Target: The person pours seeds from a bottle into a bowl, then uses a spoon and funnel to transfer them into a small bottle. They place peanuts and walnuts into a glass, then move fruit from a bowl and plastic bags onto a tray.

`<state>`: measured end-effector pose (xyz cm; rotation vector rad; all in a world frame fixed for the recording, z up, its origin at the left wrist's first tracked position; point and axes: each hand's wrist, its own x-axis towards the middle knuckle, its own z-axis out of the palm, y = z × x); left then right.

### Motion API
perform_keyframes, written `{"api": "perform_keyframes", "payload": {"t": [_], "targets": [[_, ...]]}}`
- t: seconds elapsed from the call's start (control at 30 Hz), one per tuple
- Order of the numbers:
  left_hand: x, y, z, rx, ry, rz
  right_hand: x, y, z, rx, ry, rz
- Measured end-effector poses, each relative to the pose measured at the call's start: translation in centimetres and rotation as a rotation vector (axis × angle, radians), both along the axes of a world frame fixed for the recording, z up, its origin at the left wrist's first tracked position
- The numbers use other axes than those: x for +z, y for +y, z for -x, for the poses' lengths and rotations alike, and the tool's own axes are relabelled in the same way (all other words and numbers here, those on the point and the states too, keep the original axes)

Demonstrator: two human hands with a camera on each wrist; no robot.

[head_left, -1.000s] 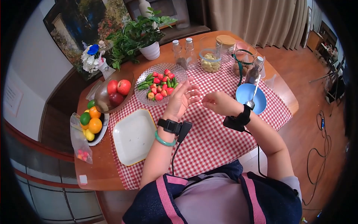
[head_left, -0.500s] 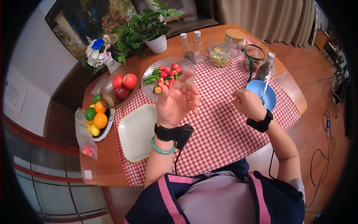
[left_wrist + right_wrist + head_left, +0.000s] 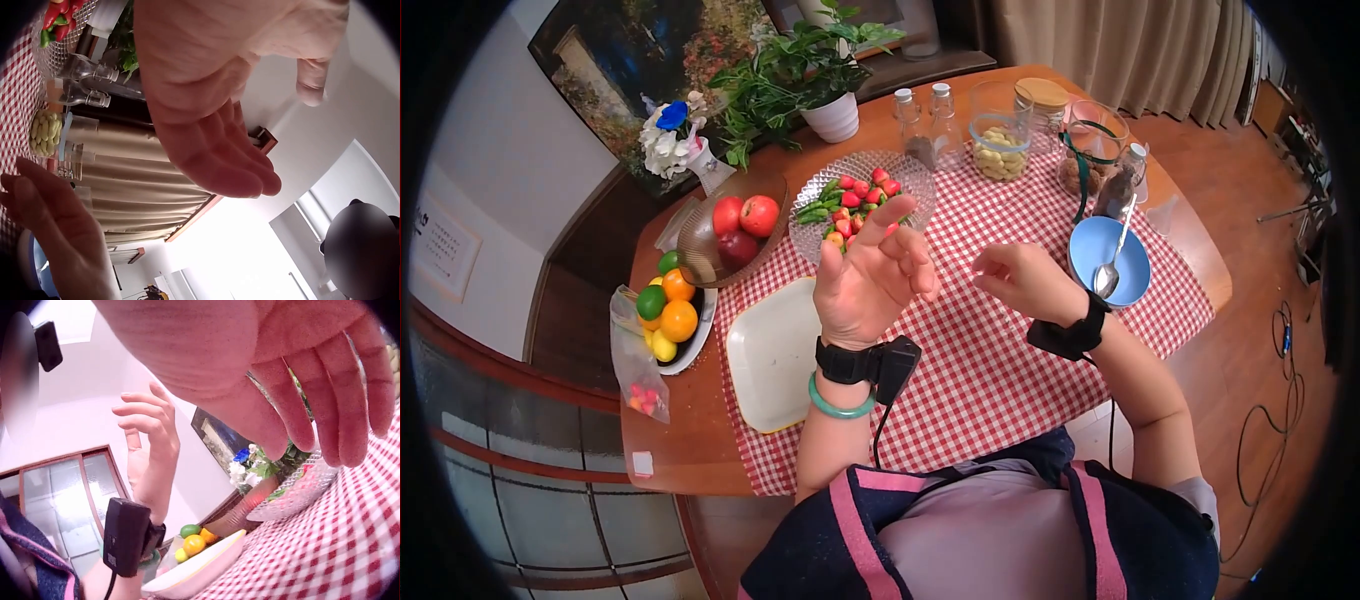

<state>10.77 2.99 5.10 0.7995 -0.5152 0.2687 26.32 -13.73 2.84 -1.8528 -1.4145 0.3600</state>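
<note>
Palm up and fingers loosely bent, the left hand (image 3: 870,285) is raised above the checkered cloth (image 3: 960,360), between the white tray (image 3: 775,355) and the right hand, holding nothing. The right hand (image 3: 1032,283) hovers over the cloth left of the blue bowl (image 3: 1135,262), in which a spoon (image 3: 1108,275) rests. In the right wrist view its fingers (image 3: 337,406) hang relaxed, with nothing in them. The left wrist view shows the left hand (image 3: 206,94) empty as well. The hands are apart. Behind the left hand is a glass plate (image 3: 805,235) of red and green produce.
Fruit fills a brown bowl (image 3: 700,262) and a plate (image 3: 690,350) at the left. Along the back stand a potted plant (image 3: 833,118), glass bottles (image 3: 945,140), a jar of pale nuts (image 3: 1000,160) and a ribboned jar (image 3: 1088,175). A plastic bag (image 3: 635,365) lies at the left edge.
The left hand has turned palm up and drawn away from the right hand. The right hand moved right towards the blue bowl, then partly back left. The head view has shifted slightly.
</note>
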Motion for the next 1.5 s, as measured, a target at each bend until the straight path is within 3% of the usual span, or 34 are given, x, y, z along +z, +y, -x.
{"api": "perform_keyframes", "payload": {"t": [0.2,0.3,0.4,0.5,0.67,0.9,1.17,1.5], "targets": [[0.0,0.6,0.2,0.065,0.016,0.169,1.7,2.7,2.0,0.084,0.190,-0.062],[0.0,1.5,0.2,0.273,0.223,0.233,1.6,3.4,2.3,0.084,0.259,-0.067],[-0.8,2.5,-0.1,0.613,0.475,0.334,-0.7,4.1,0.6,-0.032,0.245,-0.183],[-0.8,3.4,0.4,0.536,0.357,0.490,-2.0,2.5,-1.4,-0.260,-0.053,-0.179],[0.7,3.3,1.4,0.456,0.167,0.417,-1.9,-2.0,-3.7,-0.359,-0.373,-0.024],[-1.1,4.0,0.3,0.729,0.460,0.401,-2.9,-4.1,-5.8,-0.444,-0.390,-0.017],[-1.4,4.2,0.4,0.831,0.454,0.330,-3.2,-5.4,-6.5,-0.456,-0.438,0.025],[-1.8,3.5,-0.1,1.157,0.507,-0.009,-1.7,-5.4,-6.3,-0.468,-0.413,0.042]]}}
